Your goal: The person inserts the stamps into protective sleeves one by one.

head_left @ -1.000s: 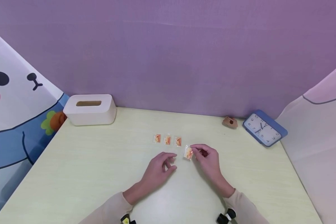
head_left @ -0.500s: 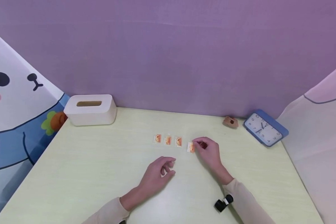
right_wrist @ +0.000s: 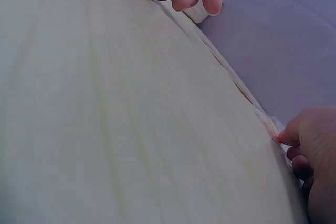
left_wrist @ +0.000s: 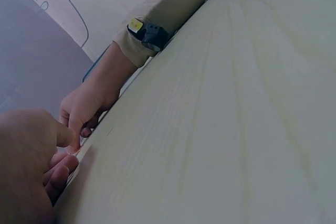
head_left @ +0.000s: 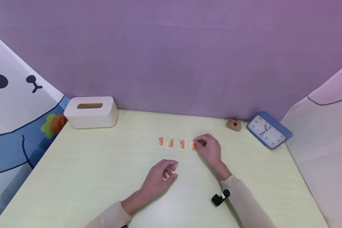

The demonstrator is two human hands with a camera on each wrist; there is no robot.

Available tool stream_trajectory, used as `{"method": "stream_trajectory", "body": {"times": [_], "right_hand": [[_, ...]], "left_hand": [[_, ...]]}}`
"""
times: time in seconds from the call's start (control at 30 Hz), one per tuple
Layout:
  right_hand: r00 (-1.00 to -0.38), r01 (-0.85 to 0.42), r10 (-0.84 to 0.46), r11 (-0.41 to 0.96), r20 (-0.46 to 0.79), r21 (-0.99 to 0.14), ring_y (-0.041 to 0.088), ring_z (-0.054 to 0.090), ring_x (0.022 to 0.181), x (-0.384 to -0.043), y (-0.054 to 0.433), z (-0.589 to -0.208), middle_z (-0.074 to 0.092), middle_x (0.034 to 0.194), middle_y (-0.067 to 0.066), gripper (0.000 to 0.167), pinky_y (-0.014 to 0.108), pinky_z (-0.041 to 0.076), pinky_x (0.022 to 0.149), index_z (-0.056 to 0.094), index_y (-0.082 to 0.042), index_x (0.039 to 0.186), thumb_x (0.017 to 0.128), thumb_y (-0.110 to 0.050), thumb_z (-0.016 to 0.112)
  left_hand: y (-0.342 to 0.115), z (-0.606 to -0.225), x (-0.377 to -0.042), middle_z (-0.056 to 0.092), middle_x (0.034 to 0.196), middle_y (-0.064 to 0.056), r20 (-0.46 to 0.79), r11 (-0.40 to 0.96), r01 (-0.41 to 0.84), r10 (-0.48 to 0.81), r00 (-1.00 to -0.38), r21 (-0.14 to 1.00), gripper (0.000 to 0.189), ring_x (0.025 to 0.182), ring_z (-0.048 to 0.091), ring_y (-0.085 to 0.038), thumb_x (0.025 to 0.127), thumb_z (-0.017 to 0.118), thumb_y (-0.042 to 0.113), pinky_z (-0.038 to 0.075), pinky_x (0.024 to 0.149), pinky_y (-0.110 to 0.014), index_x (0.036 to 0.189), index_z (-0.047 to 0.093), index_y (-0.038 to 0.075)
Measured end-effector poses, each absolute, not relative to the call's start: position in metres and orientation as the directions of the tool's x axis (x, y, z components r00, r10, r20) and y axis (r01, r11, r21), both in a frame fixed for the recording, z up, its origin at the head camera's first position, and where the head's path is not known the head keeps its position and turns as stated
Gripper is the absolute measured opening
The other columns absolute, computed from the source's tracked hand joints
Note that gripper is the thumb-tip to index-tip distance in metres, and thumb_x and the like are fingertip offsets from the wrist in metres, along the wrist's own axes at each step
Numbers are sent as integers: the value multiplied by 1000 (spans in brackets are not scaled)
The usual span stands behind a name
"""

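Three small clear packets with orange print, a left one (head_left: 159, 141), a middle one (head_left: 170, 143) and a right one (head_left: 180, 144), lie in a row on the pale table. At the row's right end, my right hand (head_left: 209, 148) pinches the right edge of another such packet (head_left: 192, 145) between thumb and index finger. That packet (right_wrist: 272, 129) also shows at the fingertips in the right wrist view. Nearer me, below the row, my left hand (head_left: 159, 177) holds nothing, its fingers loosely bent and thumb apart from the index finger.
A white tissue box (head_left: 91, 112) stands at the back left of the table (head_left: 74, 177). Towards the back right are a small brown bear-like object (head_left: 234, 124) and a blue clock (head_left: 269, 130). A purple cloth (head_left: 171, 63) rises behind the table edge.
My right hand has carried its packet away from me, first slightly right, then back left into line with the row. My left hand has drawn back a little towards me.
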State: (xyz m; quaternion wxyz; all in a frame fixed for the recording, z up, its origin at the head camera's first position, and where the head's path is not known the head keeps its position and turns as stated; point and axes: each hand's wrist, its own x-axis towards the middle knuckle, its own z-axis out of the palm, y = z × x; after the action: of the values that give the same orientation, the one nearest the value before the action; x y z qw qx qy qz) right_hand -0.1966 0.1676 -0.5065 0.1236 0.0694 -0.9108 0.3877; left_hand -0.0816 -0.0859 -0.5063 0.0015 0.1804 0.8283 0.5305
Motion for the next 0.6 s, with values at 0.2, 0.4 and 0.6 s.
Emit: {"method": "stream_trajectory", "body": {"times": [0.2,0.4,0.6], "right_hand": [[-957,-220,-23,702,288,-677,22,67,78,-197,165,-507,74,97,8,6,37,51,74,86,-7,100,94,-7,86],[-952,-228,-19,711,305,-665,23,67,78,-199,163,-508,74,95,7,7,38,51,74,86,-8,100,93,-6,86],[-950,-227,-11,711,312,-665,22,67,77,-202,162,-510,73,95,6,6,38,51,74,85,-9,99,94,-8,85]], "left_hand": [[-87,-505,-81,72,111,0,180,374,289,300,-937,881,41,91,67,-7,98,81,8,57,78,-25,138,71,7],[-88,-505,-82,72,111,1,170,385,279,294,-941,880,41,91,67,-7,98,81,8,57,79,-25,138,72,9],[-89,-506,-82,72,111,1,155,386,265,291,-944,884,41,91,67,-7,98,80,9,57,79,-25,138,72,9]]}}
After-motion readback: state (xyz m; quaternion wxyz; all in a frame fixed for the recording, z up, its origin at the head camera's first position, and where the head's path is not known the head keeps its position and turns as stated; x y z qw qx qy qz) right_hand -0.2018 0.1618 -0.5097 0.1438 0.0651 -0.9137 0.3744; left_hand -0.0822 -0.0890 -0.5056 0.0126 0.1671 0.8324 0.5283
